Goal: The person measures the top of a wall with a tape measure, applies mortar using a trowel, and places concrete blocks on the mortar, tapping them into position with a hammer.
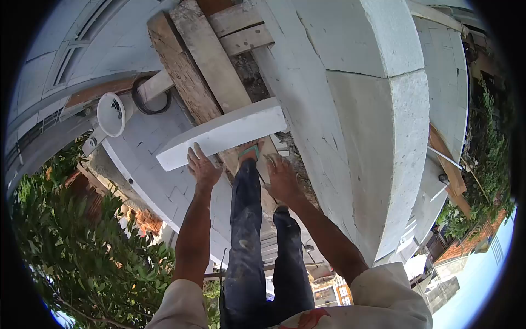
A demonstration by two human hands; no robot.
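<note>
A long white lightweight concrete block [224, 131] lies slanted across the wooden planks [211, 60] in front of me. My left hand [204, 167] is at the block's near edge, left of its middle, with fingers apart and fingertips against its side face. Below the block's right end is my right hand [282, 176], fingers apart and slightly bent, with nothing visible in it. It looks apart from the block. Between my hands, a foot in a green-strapped sandal [249, 152] stands on a plank just below the block.
A pale block wall [356, 115] rises close on my right. To the left are a white bucket [111, 115] and a black coil [143, 104] of cable or hose. Leafy branches [93, 252] fill the lower left. A drop with rooftops shows below and at lower right.
</note>
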